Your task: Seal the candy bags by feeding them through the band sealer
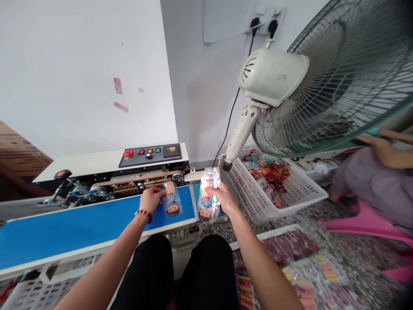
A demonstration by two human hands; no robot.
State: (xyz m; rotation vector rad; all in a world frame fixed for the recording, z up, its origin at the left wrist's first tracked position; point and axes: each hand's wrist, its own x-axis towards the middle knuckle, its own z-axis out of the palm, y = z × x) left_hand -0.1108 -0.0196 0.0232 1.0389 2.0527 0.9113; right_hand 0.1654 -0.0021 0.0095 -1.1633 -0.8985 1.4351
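Observation:
My left hand point(151, 200) pinches the left edge of a clear candy stick packet point(172, 200) with a cartoon face at its lower end. The packet lies over the blue conveyor belt point(106, 224) of a band sealing machine point(135, 172), its top end by the sealing band. To the right, my right hand point(222, 197) grips a stack of similar packets point(208, 202) with silvery edges, fanned slightly, above the belt's right end. My right thumb lies across the front packet; the fingers behind are hidden.
A standing fan point(274, 77) leans in from the right. Below it stands a white basket point(258, 206) of colourful packets. More filled packets point(316, 280) lie low on the right. Another person's arm point(387, 150) shows at the far right, near a pink stool point(368, 224).

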